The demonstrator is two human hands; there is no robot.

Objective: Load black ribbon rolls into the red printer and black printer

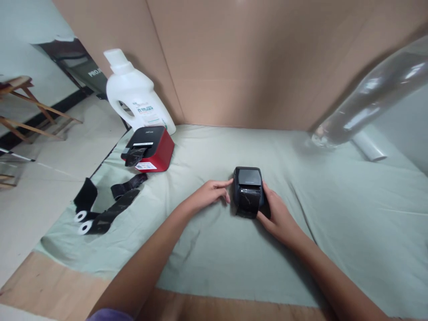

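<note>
Holding a black printer (248, 177), “PROJ” lettering (95, 72) far left.

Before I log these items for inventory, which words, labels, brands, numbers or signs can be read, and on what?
"PROJ", cut off: dark green fabric.
"衣物", then blurred characters: white bottle.
Lettering and labels on the red-and-black box: too small or blurred.
Lettering on the black device: too small.

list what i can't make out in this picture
All in the head view:
Black printer: right side, partly hidden by the right grip.
White detergent bottle: finest label print, too small and blurred.
Clear plastic bundle: upper end, cut off by the right edge.
Wooden stool: partly cut off by the left edge.
</note>
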